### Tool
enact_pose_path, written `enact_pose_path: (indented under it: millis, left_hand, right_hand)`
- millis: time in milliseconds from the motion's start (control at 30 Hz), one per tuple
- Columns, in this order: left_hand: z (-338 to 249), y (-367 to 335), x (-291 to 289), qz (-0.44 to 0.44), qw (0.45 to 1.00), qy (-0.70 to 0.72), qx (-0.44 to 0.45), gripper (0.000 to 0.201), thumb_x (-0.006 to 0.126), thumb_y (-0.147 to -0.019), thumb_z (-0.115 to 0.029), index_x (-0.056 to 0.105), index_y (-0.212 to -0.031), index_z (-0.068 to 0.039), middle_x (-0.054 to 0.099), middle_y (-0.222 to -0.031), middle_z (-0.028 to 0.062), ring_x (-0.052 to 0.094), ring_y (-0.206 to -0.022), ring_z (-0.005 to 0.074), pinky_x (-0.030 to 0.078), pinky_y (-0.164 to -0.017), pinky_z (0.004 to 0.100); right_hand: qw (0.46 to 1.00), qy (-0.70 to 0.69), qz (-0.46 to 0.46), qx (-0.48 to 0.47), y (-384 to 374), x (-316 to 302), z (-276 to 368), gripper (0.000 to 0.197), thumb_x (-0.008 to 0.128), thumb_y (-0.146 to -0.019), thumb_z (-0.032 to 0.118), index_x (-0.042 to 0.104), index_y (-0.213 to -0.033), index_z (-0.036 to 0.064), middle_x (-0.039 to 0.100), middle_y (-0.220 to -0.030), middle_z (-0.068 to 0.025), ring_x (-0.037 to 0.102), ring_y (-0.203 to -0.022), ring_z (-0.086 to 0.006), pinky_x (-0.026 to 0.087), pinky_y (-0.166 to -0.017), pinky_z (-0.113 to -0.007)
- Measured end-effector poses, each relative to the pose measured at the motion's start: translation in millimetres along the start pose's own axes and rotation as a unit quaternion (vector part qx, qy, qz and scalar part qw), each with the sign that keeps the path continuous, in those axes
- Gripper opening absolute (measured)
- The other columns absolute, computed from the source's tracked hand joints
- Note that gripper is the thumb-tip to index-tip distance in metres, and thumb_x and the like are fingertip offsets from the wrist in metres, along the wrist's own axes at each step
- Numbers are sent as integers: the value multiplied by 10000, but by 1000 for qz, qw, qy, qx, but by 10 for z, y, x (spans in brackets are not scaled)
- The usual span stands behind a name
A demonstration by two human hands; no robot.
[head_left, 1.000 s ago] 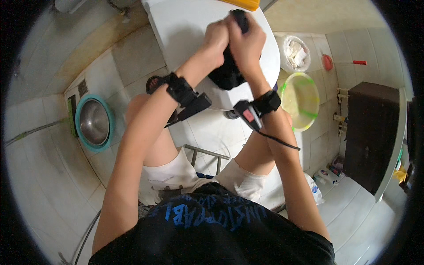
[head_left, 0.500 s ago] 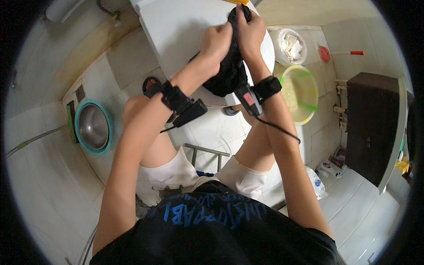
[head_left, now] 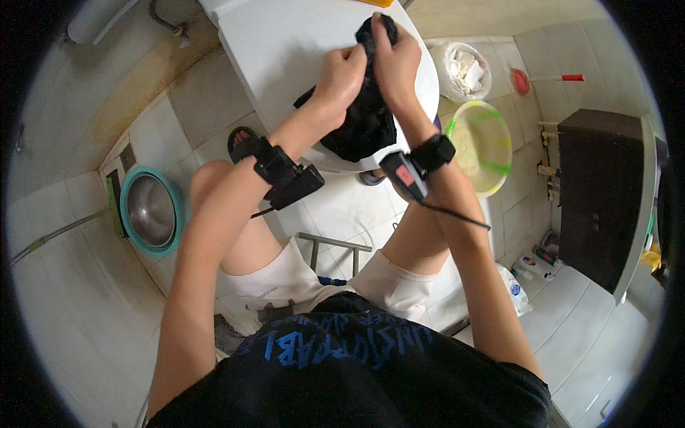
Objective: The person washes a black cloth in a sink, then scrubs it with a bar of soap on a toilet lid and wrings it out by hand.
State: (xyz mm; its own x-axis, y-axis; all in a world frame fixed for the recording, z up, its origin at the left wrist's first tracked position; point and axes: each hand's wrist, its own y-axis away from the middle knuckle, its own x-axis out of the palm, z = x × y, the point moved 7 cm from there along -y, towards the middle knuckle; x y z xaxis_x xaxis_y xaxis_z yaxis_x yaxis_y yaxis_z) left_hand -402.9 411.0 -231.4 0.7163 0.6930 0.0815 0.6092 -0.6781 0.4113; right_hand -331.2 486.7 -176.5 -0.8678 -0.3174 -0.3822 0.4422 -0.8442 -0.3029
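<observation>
A black cloth (head_left: 360, 135), bunched and narrow at its far end and spread wider at the near end, lies over a white, round-edged surface (head_left: 264, 46) that looks like a closed lid. My left hand (head_left: 342, 77) is closed on the cloth's left side, fingers curled and partly hidden. Just right of it, my right hand (head_left: 398, 64) grips the bunched far part, thumb pointing away from me along the fabric. Both hands are close together. What kind of cloth or garment it is cannot be made out.
On the left floor, a steel bowl (head_left: 151, 212) sits in a teal basin (head_left: 130, 227). To the right are a yellow-green basin (head_left: 492, 146), a lined bin (head_left: 444, 71) with paper, a red-handled brush (head_left: 521, 82) and a dark cabinet (head_left: 596, 192). An orange object (head_left: 376, 3) lies at the far edge.
Both hands have come slightly nearer and left with the cloth still gripped. The cloth's bunched end has shifted the same way. The view has tilted a little.
</observation>
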Motion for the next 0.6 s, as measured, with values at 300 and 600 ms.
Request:
enact_pose_path:
  millis: [300, 600]
  left_hand:
    - [136, 49, 97, 52, 997, -49, -24, 288, 420, -891, -224, 594, -908, 5, 586, -828, 11, 510, -751, 87, 431, -690, 277]
    - [-202, 15, -173, 49, 996, 75, 14, 444, 467, -889, -421, 582, -1002, -8, 613, -921, 73, 572, -828, 171, 438, -785, 279]
  right_hand:
    - [998, 54, 16, 3, -281, -73, -286, 369, 543, -852, 344, 644, -911, -6, 617, -670, -210, 618, -619, -329, 482, -621, -384]
    - [993, -108, -24, 40, -450, -342, -325, 330, 556, -883, 258, 600, -958, -60, 650, -854, -164, 588, -794, -170, 448, -728, -291]
